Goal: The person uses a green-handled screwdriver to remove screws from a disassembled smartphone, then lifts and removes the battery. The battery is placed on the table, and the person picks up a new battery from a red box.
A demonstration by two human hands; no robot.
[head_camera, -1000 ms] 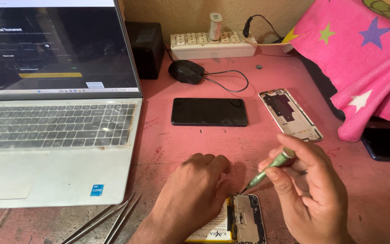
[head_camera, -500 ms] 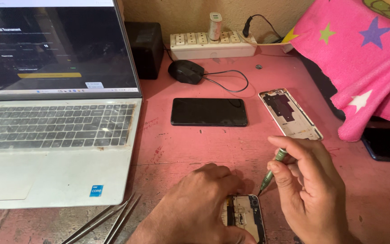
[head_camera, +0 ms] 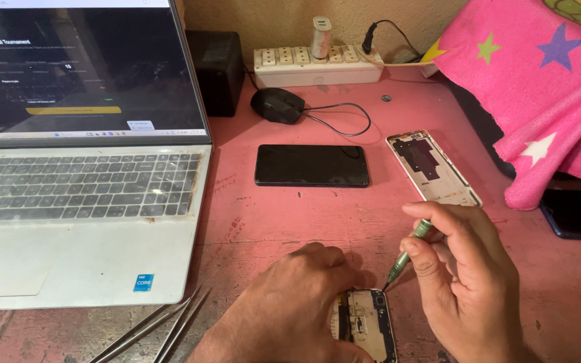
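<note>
From the head view, the left hand [head_camera: 290,306] presses down on an opened phone [head_camera: 369,323] at the pink desk's [head_camera: 290,208] near edge. The right hand [head_camera: 469,282] has its fingers [head_camera: 432,265] pinched around a green screwdriver [head_camera: 408,252], tip at the phone's top corner. Tweezers [head_camera: 163,329] lie left.

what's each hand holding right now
Left hand: fingers closed on the opened phone, steadying it.
Right hand: fingers closed on a green screwdriver, tip at the phone's top corner.
</note>
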